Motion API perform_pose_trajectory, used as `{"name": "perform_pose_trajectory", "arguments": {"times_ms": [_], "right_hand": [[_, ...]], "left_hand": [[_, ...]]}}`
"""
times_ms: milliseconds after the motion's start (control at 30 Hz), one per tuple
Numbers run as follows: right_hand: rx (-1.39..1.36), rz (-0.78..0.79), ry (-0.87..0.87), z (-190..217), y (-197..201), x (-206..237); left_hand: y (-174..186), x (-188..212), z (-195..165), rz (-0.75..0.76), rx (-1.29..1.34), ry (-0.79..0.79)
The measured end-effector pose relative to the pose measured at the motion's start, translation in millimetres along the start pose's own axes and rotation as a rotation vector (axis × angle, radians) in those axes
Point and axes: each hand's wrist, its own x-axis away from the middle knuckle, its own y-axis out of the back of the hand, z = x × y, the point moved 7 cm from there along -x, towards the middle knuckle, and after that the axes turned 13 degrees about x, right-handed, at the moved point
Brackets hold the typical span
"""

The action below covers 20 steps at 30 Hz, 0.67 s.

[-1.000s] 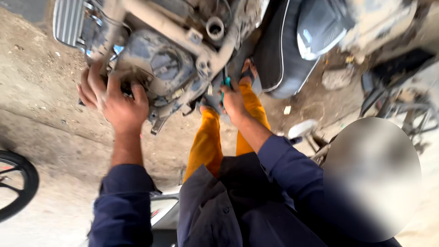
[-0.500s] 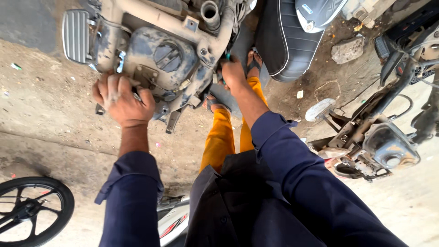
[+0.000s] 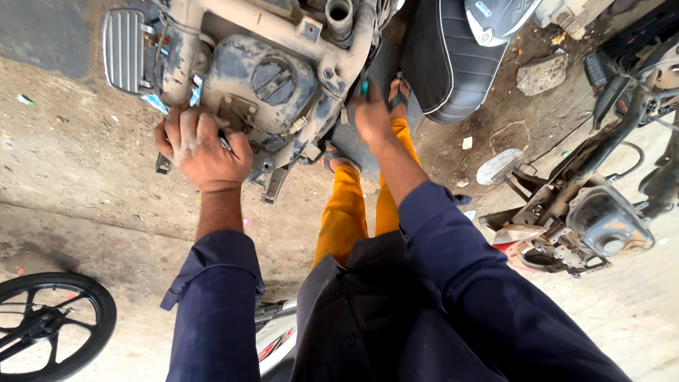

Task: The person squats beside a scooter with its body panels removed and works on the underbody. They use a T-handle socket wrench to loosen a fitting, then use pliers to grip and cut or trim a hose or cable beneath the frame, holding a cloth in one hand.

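Observation:
A dusty stripped scooter frame (image 3: 212, 18) with its grey fuel tank (image 3: 265, 81) lies on the ground in front of me. My left hand (image 3: 201, 148) is closed over the near edge of the frame beside the tank. My right hand (image 3: 371, 113) grips a tool with a teal handle (image 3: 365, 88) pressed against the frame tube; its tip is hidden. My legs in orange trousers (image 3: 346, 205) and sandalled feet stand just below the frame.
A black scooter seat (image 3: 445, 64) lies at upper right beside a stone (image 3: 541, 74). Another dismantled scooter body (image 3: 601, 219) sits at right. A black wheel (image 3: 49, 322) lies at lower left. Ribbed footrest (image 3: 124, 49) at upper left.
The view has shifted, so the frame and tank sit more centred. My left hand stays clamped on the frame edge, my right hand stays at the tube with the tool.

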Motion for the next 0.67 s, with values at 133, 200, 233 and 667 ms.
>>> {"name": "perform_pose_trajectory", "arguments": {"times_ms": [133,200,233,667], "right_hand": [[-0.115,0.035,-0.004,12,1,-15],[-0.051,0.059,-0.022,11,1,-9],[-0.026,0.057,-0.037,8,2,-2],[-0.230,0.043,-0.165,31,-11,9]], "left_hand": [[0,7,2,-0.014,-0.014,-0.012],[0,7,1,-0.001,-0.008,-0.004],[-1,4,1,0.000,-0.004,-0.002],[-5,8,4,0.006,-0.002,0.005]]}}
